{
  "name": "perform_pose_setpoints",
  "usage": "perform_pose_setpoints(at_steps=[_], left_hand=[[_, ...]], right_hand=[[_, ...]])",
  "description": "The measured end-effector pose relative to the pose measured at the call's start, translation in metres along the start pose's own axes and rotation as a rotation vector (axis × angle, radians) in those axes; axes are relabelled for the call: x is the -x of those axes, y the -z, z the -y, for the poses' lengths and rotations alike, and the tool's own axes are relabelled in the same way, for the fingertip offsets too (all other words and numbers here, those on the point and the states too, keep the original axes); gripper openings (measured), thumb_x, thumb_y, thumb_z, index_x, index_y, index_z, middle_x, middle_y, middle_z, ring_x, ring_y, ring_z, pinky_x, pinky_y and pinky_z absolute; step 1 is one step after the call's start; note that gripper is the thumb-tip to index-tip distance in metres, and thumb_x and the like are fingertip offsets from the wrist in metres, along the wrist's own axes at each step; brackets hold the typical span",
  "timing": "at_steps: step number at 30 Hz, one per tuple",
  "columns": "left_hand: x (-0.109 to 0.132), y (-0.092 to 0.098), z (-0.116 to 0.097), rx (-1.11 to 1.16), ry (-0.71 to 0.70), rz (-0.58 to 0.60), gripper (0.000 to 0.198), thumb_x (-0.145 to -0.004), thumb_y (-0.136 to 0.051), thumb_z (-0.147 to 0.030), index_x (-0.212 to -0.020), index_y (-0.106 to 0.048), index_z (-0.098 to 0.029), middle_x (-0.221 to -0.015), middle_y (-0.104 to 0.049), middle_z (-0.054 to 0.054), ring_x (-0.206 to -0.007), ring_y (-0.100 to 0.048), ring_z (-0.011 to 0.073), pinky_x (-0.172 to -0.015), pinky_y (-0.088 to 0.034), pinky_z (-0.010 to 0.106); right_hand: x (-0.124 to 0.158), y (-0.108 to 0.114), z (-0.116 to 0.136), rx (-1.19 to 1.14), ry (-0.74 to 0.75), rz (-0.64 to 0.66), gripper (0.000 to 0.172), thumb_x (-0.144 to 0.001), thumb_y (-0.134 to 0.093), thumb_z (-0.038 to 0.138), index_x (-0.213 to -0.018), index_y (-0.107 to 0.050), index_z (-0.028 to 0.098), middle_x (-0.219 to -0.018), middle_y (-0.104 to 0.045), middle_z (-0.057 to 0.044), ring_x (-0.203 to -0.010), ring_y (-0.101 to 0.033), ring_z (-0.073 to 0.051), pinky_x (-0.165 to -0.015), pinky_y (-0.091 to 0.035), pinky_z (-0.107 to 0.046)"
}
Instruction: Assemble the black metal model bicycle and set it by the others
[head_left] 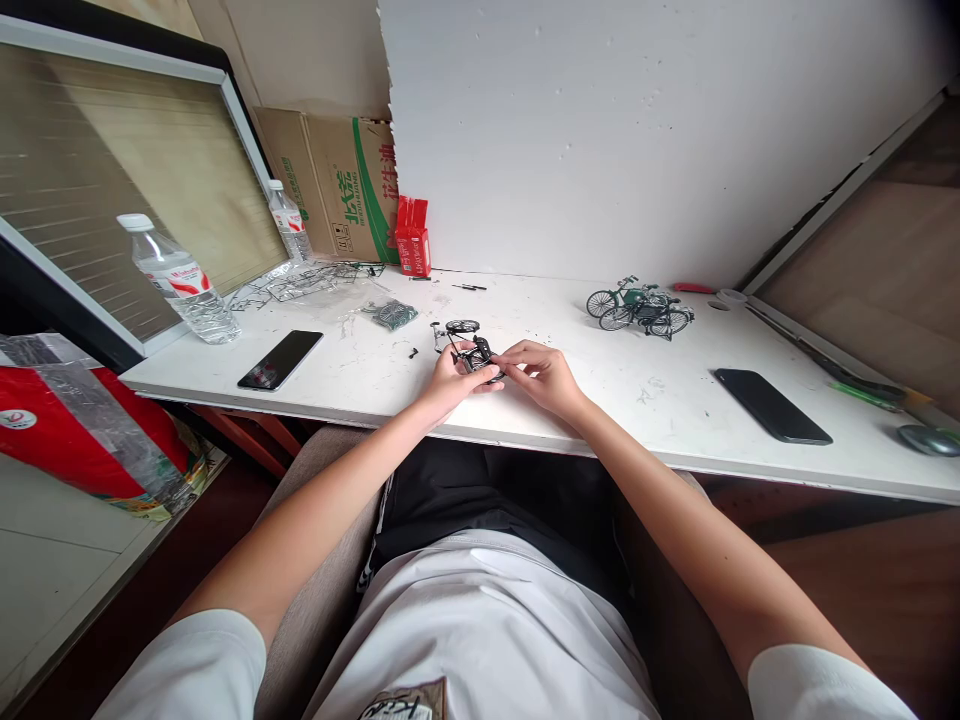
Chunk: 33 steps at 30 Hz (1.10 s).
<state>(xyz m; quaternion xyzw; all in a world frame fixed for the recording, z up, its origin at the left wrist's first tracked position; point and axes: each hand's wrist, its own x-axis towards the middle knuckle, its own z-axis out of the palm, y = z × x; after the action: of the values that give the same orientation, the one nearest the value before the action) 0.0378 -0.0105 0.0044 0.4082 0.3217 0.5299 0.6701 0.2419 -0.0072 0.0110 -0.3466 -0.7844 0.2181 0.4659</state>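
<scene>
Both hands, left (448, 380) and right (541, 378), close together on a small model bike (471, 350), pinched between the fingertips just above the white surface (600, 400), near its front edge. One wheel and part of the frame show; the build looks part done, the rest hidden by fingers. Two finished bikes (641, 308) stand at 2 o'clock, well apart. Part frames (300, 283) and a parts bag (393, 314) lie at 10 o'clock, seemingly unused. Phones flank the hands at 9 (280, 359) and 3 o'clock (772, 405), with bare room between; a bottle (180, 282) stands near the left edge.
</scene>
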Motion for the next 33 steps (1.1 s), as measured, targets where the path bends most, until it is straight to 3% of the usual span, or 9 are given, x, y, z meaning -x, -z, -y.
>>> perform_pose_setpoints(at_steps=[7, 17, 25, 33], left_hand=[[0.0001, -0.0003, -0.0003, -0.011, 0.002, -0.003, 0.065, -0.076, -0.093, -0.009, -0.122, -0.048, -0.021, -0.1, -0.072, 0.0, -0.089, -0.077, 0.0164, -0.103, -0.065, 0.054], [-0.0011, 0.001, 0.0013, -0.008, -0.001, 0.006, 0.065, -0.076, -0.093, -0.01, -0.122, -0.048, -0.022, -0.101, -0.073, 0.0, -0.089, -0.077, 0.0166, -0.105, -0.064, 0.057], [-0.0002, -0.0001, 0.0006, -0.017, -0.005, -0.001, 0.062, -0.078, -0.09, -0.007, -0.121, -0.048, -0.021, -0.099, -0.073, 0.0, -0.088, -0.077, 0.0157, -0.101, -0.067, 0.053], [-0.0021, 0.0038, 0.0055, -0.036, -0.034, 0.018, 0.065, -0.077, -0.093, -0.012, -0.122, -0.048, -0.022, -0.1, -0.073, 0.0, -0.093, -0.077, 0.0184, -0.104, -0.065, 0.057]], right_hand=[[0.0, -0.0003, -0.001, -0.053, -0.077, -0.004, 0.026, -0.099, -0.075, 0.047, -0.112, -0.088, 0.028, -0.106, -0.08, -0.01, -0.095, -0.074, -0.022, -0.058, -0.051, -0.027], [0.0, 0.0007, 0.0015, -0.061, -0.078, 0.003, 0.027, -0.099, -0.074, 0.048, -0.112, -0.088, 0.028, -0.106, -0.08, -0.009, -0.095, -0.074, -0.022, -0.057, -0.051, -0.026], [0.0001, 0.0002, -0.002, -0.071, -0.08, -0.002, 0.025, -0.099, -0.075, 0.045, -0.112, -0.088, 0.029, -0.106, -0.08, -0.009, -0.095, -0.074, -0.022, -0.058, -0.052, -0.027], [0.0002, 0.0005, -0.0033, -0.074, -0.074, -0.004, 0.024, -0.098, -0.077, 0.046, -0.11, -0.088, 0.028, -0.105, -0.081, -0.009, -0.094, -0.075, -0.022, -0.059, -0.052, -0.027]])
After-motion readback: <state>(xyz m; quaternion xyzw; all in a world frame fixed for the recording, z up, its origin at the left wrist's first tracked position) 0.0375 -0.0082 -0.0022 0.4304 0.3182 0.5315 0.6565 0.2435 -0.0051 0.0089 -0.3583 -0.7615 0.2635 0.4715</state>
